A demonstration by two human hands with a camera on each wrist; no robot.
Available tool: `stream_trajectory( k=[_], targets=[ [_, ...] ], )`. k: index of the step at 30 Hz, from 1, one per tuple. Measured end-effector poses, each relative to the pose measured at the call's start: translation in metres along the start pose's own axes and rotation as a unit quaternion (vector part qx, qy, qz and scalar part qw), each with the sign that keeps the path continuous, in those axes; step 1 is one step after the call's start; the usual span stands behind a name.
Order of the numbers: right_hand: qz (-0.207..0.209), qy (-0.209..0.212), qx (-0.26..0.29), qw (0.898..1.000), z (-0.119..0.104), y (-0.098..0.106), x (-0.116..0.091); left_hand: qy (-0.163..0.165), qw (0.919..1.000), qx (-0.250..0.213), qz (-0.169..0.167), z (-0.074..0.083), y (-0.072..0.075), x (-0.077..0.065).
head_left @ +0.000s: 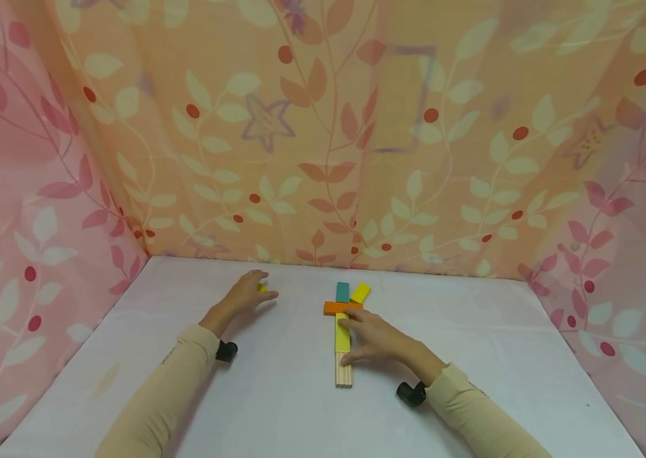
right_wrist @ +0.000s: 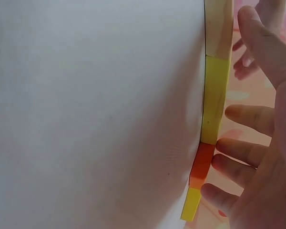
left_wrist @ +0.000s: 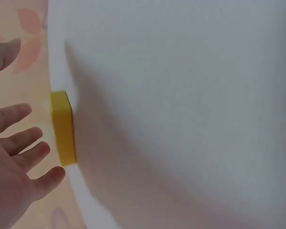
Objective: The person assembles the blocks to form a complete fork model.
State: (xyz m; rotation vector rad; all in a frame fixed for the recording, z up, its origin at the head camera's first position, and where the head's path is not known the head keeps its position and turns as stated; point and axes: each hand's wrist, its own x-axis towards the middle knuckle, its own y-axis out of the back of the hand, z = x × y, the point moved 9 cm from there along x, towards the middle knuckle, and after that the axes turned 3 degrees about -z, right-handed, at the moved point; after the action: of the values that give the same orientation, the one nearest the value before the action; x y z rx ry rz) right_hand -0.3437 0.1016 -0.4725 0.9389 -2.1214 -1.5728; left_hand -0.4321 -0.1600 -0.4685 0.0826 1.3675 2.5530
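My left hand (head_left: 240,296) is over the back left of the table, fingers spread beside a small yellow block (left_wrist: 64,131) that stays on the cloth. Most of that block is hidden behind the hand in the head view. Flat wooden blocks form a figure in the middle: a plain wood block (head_left: 344,376) at the near end, a long yellow block (head_left: 342,342), an orange block (head_left: 334,308) laid crosswise, a teal block (head_left: 342,291) and a tilted yellow block (head_left: 360,293) beyond. Loosely extended fingers of my right hand (head_left: 380,337) rest over the long yellow and orange blocks.
A white cloth covers the table (head_left: 277,407). Floral curtains (head_left: 323,140) rise behind it and along both sides. Each wrist carries a small black camera, one by the left sleeve (head_left: 162,394) and one by the right sleeve (head_left: 483,413).
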Motion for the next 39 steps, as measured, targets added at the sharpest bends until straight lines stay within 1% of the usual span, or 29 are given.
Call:
stream_trajectory(
  k=[5,11,18,21,26,28,32,36,39],
  targets=[
    [-0.002,0.003,-0.008,1.0,-0.001,-0.001,0.0,0.021,0.9997,-0.009,0.004,-0.01,0.004,-0.002],
    [0.002,0.007,-0.016,1.0,-0.002,0.0,0.001,0.017,0.9997,-0.003,0.016,-0.021,0.01,0.002],
    [-0.002,-0.007,-0.016,1.0,-0.002,0.0,0.003,0.031,0.9987,-0.031,0.027,-0.025,0.015,0.001],
    [-0.003,-0.008,-0.017,1.0,-0.002,-0.001,0.003,0.042,0.9981,-0.038,0.024,-0.028,0.015,0.001],
    [-0.007,-0.008,-0.022,1.0,-0.002,0.0,0.003,0.054,0.9974,-0.046,0.01,-0.033,0.011,0.0],
    [-0.009,-0.01,-0.021,1.0,-0.002,0.0,0.003,0.05,0.9978,-0.043,0.008,-0.032,0.01,0.0],
    [-0.011,-0.014,-0.013,1.0,-0.001,0.0,0.002,0.041,0.9985,-0.032,0.018,-0.031,0.011,0.0],
    [-0.012,-0.019,-0.018,1.0,0.0,-0.002,0.002,0.027,0.9992,-0.015,0.027,-0.028,0.013,0.0],
    [-0.011,-0.02,-0.02,1.0,0.0,-0.003,0.002,0.022,0.9993,-0.012,0.029,-0.026,0.013,0.0]
  ],
)
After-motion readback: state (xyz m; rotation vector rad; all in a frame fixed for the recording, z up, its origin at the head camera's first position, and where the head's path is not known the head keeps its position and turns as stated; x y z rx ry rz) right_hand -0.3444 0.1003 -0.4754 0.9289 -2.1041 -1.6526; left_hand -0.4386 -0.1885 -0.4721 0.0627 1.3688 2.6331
